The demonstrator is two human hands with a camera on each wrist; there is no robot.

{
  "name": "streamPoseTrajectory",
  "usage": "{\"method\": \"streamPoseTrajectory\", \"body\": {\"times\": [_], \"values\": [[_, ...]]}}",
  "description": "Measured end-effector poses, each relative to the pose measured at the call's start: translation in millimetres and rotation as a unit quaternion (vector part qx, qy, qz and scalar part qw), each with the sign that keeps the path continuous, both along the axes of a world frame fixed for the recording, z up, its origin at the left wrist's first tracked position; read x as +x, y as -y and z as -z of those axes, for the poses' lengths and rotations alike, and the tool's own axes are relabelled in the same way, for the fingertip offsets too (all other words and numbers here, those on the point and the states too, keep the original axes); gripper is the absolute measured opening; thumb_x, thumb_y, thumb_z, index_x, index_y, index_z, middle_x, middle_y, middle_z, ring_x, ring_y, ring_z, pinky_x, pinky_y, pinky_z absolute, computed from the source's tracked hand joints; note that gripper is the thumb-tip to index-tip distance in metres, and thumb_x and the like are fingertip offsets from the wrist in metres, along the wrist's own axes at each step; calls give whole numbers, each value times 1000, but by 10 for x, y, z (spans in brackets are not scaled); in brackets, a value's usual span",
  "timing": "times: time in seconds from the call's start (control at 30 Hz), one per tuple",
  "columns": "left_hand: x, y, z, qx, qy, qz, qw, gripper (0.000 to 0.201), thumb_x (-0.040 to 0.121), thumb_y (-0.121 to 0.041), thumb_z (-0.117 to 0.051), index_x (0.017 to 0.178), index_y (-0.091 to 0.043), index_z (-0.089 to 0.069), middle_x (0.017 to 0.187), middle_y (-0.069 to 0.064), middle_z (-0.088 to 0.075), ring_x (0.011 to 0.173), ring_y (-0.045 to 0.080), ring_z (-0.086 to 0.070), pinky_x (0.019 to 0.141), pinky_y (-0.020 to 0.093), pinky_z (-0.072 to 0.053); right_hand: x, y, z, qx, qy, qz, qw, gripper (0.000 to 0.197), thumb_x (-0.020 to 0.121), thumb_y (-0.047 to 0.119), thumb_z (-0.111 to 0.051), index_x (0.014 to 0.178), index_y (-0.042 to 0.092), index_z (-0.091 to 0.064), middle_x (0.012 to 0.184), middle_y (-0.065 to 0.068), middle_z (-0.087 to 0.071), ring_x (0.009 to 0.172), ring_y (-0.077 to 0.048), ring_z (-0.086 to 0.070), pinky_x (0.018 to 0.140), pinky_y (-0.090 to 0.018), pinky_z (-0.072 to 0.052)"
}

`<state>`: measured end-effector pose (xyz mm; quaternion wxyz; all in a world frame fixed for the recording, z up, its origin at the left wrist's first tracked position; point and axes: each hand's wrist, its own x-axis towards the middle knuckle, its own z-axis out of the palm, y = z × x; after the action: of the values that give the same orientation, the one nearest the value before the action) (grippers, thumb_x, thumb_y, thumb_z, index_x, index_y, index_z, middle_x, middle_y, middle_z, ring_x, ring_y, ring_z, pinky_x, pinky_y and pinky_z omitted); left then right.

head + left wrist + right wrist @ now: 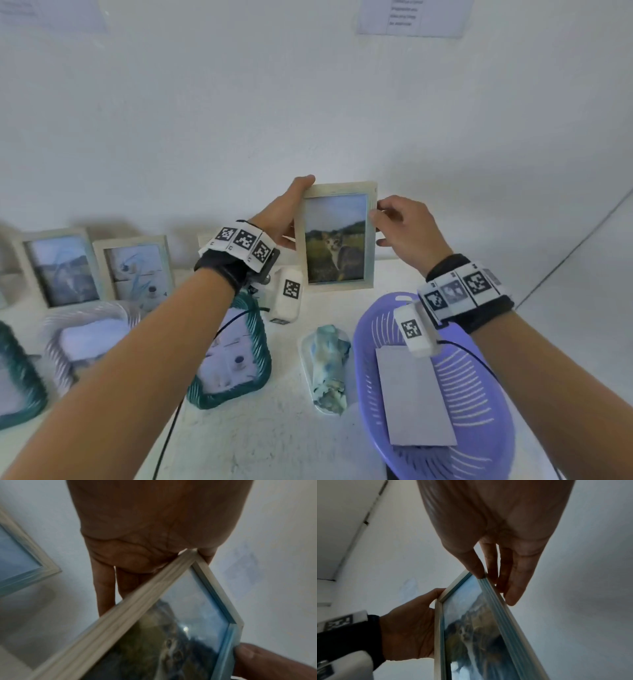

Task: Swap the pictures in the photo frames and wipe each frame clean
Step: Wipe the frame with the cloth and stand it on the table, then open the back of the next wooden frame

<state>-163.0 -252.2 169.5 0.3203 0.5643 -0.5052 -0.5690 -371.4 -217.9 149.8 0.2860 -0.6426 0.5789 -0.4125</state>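
White wall fills the background above a pale speckled tabletop [274, 438]. Both hands hold the cat-photo frame [337, 236] upright in the air before the wall: the left hand [277, 214] grasps its 9 o'clock edge, thumb over the top corner, while the right hand [402, 222] pinches the 3 o'clock edge. Outward, a crumpled cloth [330, 366] lies at 6 o'clock below the frame, a purple basket [479, 442] at 5 o'clock, and two standing frames [99, 267] at 9 o'clock.
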Motion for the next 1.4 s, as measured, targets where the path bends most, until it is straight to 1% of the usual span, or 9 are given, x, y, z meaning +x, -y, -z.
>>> {"method": "streamPoseTrajectory", "body": {"times": [0.1,0.2,0.37,0.53,0.67,0.77,1.07,1.23,1.4], "values": [[-155,336,222,28,29,-29,999,60,81,-74,-39,94,-18,-58,96,12,-67,95,32,-66,94,45,-50,-76,362,129,41,-32,-18,999,18,95,15,-53,112,16,-59,89,-8,-68,81,-24,-70,72,-41,-61],[-245,594,561,42,68,-68,994,93,52,-83,-42,111,-13,-59,112,15,-65,101,34,-63,98,46,-47,-148,609,283,75,-89,-56,992,30,96,15,-49,125,22,-48,84,-10,-70,75,-21,-71,74,-44,-60],[-400,688,784,60,70,-97,991,60,89,-61,-44,113,-7,-53,106,14,-56,96,30,-55,91,38,-44,-219,906,494,125,-146,-87,978,17,97,15,-44,113,21,-47,84,-12,-70,76,-25,-71,76,-46,-59],[-453,798,1112,91,77,-101,988,67,71,-72,-45,99,-12,-56,97,13,-58,96,32,-61,96,43,-47,-278,1079,612,173,-181,-101,963,15,97,16,-44,112,20,-47,91,-10,-69,77,-22,-71,74,-41,-60],[-449,819,1257,92,86,-100,987,53,84,-65,-45,87,-12,-54,94,13,-55,90,31,-60,96,49,-47,-300,1125,701,201,-187,-120,954,15,98,15,-42,112,20,-46,92,-10,-69,79,-24,-70,72,-38,-59],[-441,846,1316,94,97,-99,986,60,74,-73,-47,81,-13,-53,92,14,-57,98,36,-64,96,51,-49,-294,1144,752,202,-184,-120,955,17,98,13,-40,113,19,-46,93,-12,-69,79,-26,-70,70,-37,-58],[-309,886,1138,47,167,-57,983,61,91,-70,-37,68,-14,-47,81,12,-61,91,34,-66,94,50,-51,-338,1125,728,176,-254,-108,945,37,98,24,-47,134,19,-42,102,-12,-65,86,-24,-66,71,-34,-53],[47,964,680,3,177,-64,982,46,95,-46,-54,117,-6,-59,105,11,-71,85,22,-69,62,29,-49,-160,1102,543,76,-308,-73,946,42,96,22,-47,137,16,-41,120,-18,-56,109,-33,-53,91,-40,-45],[563,937,236,-54,193,-88,976,37,96,-33,-59,119,-4,-61,103,11,-71,72,18,-66,54,25,-43,363,1072,414,16,-298,-107,948,37,97,23,-45,133,18,-45,128,-14,-50,119,-33,-45,97,-40,-38]]}}
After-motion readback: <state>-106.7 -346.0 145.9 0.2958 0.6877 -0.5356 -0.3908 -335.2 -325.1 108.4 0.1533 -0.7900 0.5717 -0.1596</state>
